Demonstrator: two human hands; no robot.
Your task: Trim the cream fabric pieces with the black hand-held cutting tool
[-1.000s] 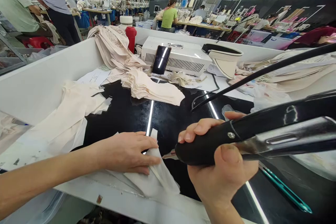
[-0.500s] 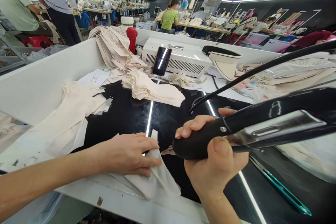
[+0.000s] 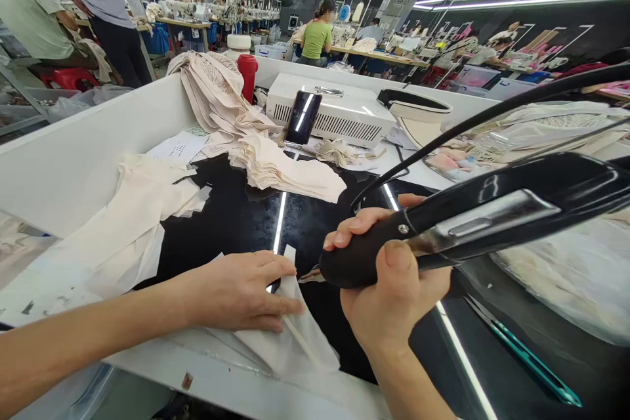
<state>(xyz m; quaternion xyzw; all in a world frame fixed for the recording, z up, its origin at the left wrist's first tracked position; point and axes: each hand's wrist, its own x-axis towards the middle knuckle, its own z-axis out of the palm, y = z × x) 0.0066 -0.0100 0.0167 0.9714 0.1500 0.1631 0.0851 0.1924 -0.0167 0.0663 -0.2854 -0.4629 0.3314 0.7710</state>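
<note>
Resting across the near end of the cloth (image 3: 312, 338), the left hand (image 3: 246, 289) lies open, palm down, its fingers slightly apart and curved over the fabric. The cloth is on the near side of the stack (image 3: 295, 174), at the near edge of the black board (image 3: 221, 230). The right hand (image 3: 396, 302) is closed round the tool (image 3: 492, 216), thumb on the side toward the person, with the tool's tip (image 3: 311, 274) just beside the cloth's edge and seemingly apart from it. The work looks to be partway along: one cloth is laid out under the hand, while many pieces lie in the stack and in the pile (image 3: 138, 200) to its left. Which of these are done and which are left cannot be told, nor can any change to the cloth itself. The cloth's narrow end points away from the person, toward the stack; its long axis runs from there back to the near edge, slanting a little right. The tool's axis slants from upper right to lower left, tip toward the left hand. Right of the stack and nearer the person lie the tweezers (image 3: 512, 340).
</note>
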